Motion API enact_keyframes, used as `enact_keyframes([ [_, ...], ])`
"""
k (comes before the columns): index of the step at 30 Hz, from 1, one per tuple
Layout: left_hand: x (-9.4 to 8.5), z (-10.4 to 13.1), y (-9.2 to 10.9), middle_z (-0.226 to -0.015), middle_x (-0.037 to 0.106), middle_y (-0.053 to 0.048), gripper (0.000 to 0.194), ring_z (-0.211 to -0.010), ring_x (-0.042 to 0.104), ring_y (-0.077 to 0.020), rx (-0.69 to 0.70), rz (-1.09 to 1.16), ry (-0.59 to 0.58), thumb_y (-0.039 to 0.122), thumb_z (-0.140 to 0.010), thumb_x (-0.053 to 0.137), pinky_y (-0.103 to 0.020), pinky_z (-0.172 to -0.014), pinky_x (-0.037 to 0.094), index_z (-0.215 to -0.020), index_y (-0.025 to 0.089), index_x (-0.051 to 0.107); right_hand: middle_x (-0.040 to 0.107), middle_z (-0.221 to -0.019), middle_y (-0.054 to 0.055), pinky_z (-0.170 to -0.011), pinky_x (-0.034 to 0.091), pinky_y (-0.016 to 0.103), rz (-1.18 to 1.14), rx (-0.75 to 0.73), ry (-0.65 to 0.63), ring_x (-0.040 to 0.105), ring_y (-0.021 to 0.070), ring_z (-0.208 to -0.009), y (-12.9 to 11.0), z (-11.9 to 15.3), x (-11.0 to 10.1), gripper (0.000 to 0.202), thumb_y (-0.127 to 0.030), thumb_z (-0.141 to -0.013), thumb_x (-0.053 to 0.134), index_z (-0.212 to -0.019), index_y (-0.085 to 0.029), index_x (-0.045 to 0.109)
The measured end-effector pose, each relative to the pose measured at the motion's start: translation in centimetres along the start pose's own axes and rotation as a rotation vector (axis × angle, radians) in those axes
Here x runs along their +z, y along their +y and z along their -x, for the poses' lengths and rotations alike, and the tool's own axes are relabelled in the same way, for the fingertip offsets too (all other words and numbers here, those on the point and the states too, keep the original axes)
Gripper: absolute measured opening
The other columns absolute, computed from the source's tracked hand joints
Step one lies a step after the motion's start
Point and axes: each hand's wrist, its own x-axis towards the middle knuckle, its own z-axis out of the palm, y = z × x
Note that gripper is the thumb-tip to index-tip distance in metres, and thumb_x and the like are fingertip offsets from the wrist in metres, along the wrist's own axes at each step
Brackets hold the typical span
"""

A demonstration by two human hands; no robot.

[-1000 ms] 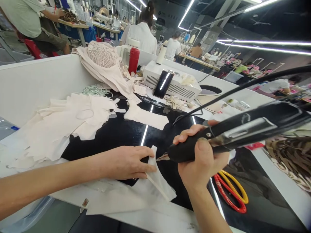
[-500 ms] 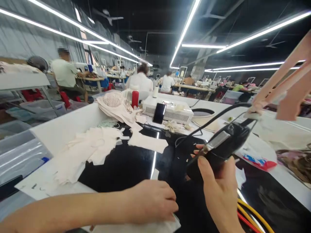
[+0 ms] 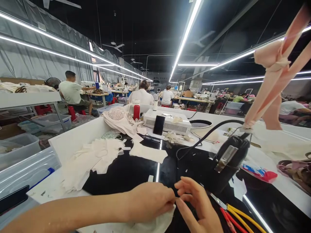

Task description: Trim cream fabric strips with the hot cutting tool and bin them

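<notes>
My left hand (image 3: 152,199) is closed at the front of the black tabletop, its fingers pinched on a pale fabric piece (image 3: 157,223) partly hidden under the hand. Right beside its fingertips is my right hand (image 3: 196,205), fingers curled but apart, with nothing visible in it. A black handheld tool with a metal plate (image 3: 227,158) hangs by pink fabric strips (image 3: 267,94) beyond my right hand. Cutters with yellow and red handles (image 3: 238,213) lie to the right of that hand. Cut pale fabric pieces (image 3: 97,155) are heaped at the left, and one flat piece (image 3: 148,152) lies farther back.
A white box with vents (image 3: 167,121) stands at the back, with a phone (image 3: 158,125) leaning against it. Near it are a red thread spool (image 3: 136,112) and stacked bra cups (image 3: 119,118). A black cable (image 3: 209,134) loops to the hanging tool. Several people sit at sewing tables beyond.
My right hand has let go of the black tool and moved left to my left hand. The tool now hangs on its strips. The camera view has tilted up slightly.
</notes>
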Motion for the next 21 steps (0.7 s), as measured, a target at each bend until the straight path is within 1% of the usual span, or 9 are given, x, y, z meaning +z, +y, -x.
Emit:
enact_keyframes([
  [3, -3.4, 1.0, -0.5, -0.1, 0.079, 0.0, 0.007, -0.089, 0.074, -0.0181, -0.163, 0.463, 0.086, 0.028, -0.103, 0.067, -0.027, -0.079, 0.052, -0.104, 0.022, 0.068, 0.078, -0.124, 0.014, -0.081, 0.068, 0.036, -0.102, 0.172, -0.166, 0.078, 0.0272, -0.1, 0.8, -1.0, 1.8, 0.07, -0.057, -0.084, 0.086, -0.143, -0.026, 0.065],
  [5, -5.2, 1.6, -1.1, -0.097, 0.078, 0.002, 0.014, -0.089, 0.072, -0.0167, -0.237, 0.693, 0.14, 0.026, -0.095, 0.072, -0.026, -0.082, 0.051, -0.109, 0.022, 0.071, 0.077, -0.119, 0.011, -0.08, 0.064, 0.035, -0.124, 0.271, -0.293, 0.075, 0.0265, -0.099, 0.9, -1.4, 3.4, 0.074, -0.064, -0.083, 0.082, -0.144, -0.026, 0.064],
  [7, -6.4, 2.2, -2.1, -0.091, 0.077, 0.003, 0.024, -0.086, 0.069, -0.0165, -0.329, 0.815, 0.16, 0.026, -0.087, 0.077, -0.026, -0.082, 0.049, -0.11, 0.022, 0.075, 0.073, -0.098, 0.005, -0.072, 0.056, 0.031, -0.08, 0.327, -0.484, 0.068, 0.0226, -0.085, 0.9, -1.6, 5.1, 0.063, -0.071, -0.086, 0.072, -0.129, -0.024, 0.071],
  [9, -7.1, 2.9, -3.3, -0.087, 0.076, 0.002, 0.027, -0.083, 0.067, -0.0165, -0.412, 0.865, 0.152, 0.03, -0.081, 0.08, -0.026, -0.079, 0.048, -0.107, 0.021, 0.078, 0.062, -0.078, 0.0, -0.066, 0.046, 0.029, -0.014, 0.337, -0.657, 0.054, 0.0175, -0.072, 0.8, -1.9, 6.4, 0.053, -0.072, -0.089, 0.064, -0.104, -0.022, 0.076],
  [10, -7.3, 3.3, -4.0, -0.085, 0.075, 0.002, 0.027, -0.081, 0.066, -0.0164, -0.445, 0.879, 0.142, 0.033, -0.079, 0.081, -0.026, -0.077, 0.047, -0.104, 0.02, 0.079, 0.056, -0.073, -0.001, -0.064, 0.041, 0.028, 0.015, 0.332, -0.706, 0.048, 0.0157, -0.069, 0.7, -2.0, 6.9, 0.051, -0.07, -0.09, 0.063, -0.092, -0.021, 0.074],
  [12, -7.5, 4.1, -5.1, -0.081, 0.074, 0.002, 0.026, -0.076, 0.064, -0.0156, -0.49, 0.894, 0.124, 0.037, -0.077, 0.082, -0.025, -0.072, 0.044, -0.095, 0.019, 0.08, 0.05, -0.068, -0.002, -0.063, 0.034, 0.028, 0.07, 0.31, -0.725, 0.041, 0.0139, -0.067, 0.5, -2.6, 7.5, 0.044, -0.062, -0.09, 0.063, -0.078, -0.02, 0.069],
  [14, -7.7, 5.0, -6.1, -0.076, 0.072, 0.002, 0.024, -0.071, 0.061, -0.0142, -0.535, 0.902, 0.117, 0.039, -0.075, 0.083, -0.024, -0.067, 0.041, -0.086, 0.018, 0.079, 0.053, -0.069, -0.002, -0.063, 0.03, 0.028, 0.145, 0.291, -0.72, 0.041, 0.014, -0.068, 0.3, -3.3, 7.5, 0.037, -0.052, -0.091, 0.062, -0.074, -0.02, 0.069],
  [18, -8.3, 6.1, -7.8, -0.068, 0.067, 0.003, 0.03, -0.062, 0.053, -0.0108, -0.593, 0.914, 0.143, 0.044, -0.074, 0.086, -0.023, -0.06, 0.035, -0.083, 0.017, 0.077, 0.065, -0.074, 0.0, -0.064, 0.035, 0.027, 0.256, 0.276, -0.696, 0.053, 0.0162, -0.07, 0.5, -5.3, 7.1, 0.026, -0.04, -0.092, 0.06, -0.078, -0.022, 0.073],
  [21, -9.2, 5.5, -9.4, -0.062, 0.063, 0.003, 0.041, -0.055, 0.051, -0.0103, -0.61, 0.927, 0.201, 0.055, -0.077, 0.086, -0.022, -0.053, 0.032, -0.086, 0.017, 0.073, 0.061, -0.065, -0.003, -0.055, 0.037, 0.027, 0.282, 0.287, -0.657, 0.051, 0.014, -0.052, 1.1, -6.8, 7.2, 0.028, -0.042, -0.092, 0.058, -0.075, -0.022, 0.068],
])
